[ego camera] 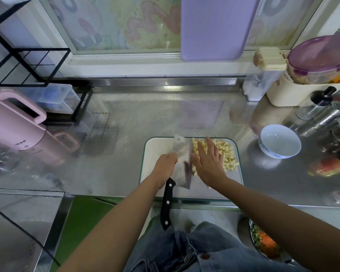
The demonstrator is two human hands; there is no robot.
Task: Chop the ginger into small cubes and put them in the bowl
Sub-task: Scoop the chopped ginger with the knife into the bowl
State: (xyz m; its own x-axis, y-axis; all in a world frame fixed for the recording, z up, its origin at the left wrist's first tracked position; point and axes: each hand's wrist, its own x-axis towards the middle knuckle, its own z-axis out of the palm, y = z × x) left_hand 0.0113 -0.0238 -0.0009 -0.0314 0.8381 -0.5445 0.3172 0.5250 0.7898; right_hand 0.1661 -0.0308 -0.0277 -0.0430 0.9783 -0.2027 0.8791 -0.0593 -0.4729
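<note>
Knife handle: the black handle [167,205] juts back off the board toward the person, nobody's fingers on it.
Left hand: the left hand [165,165] rests on the flat of the blade, near its spine; fingers seem curled over the steel, though blur hides how tightly.
Knife blade: the wide blade [182,163] is tipped up on its edge, slanted toward the heap, likely to serve as a scoop.
Right hand: the right hand [209,163] lies open, fingers spread and gripping nothing, palm against the cubes as if to sweep them onto the blade.
Ginger: the cubes [227,154] sit heaped on the far right of the cutting board [157,148]; chopping looks finished.
Bowl: the white bowl [280,141] stands empty just right of the board, within easy reach for the transfer.
</note>
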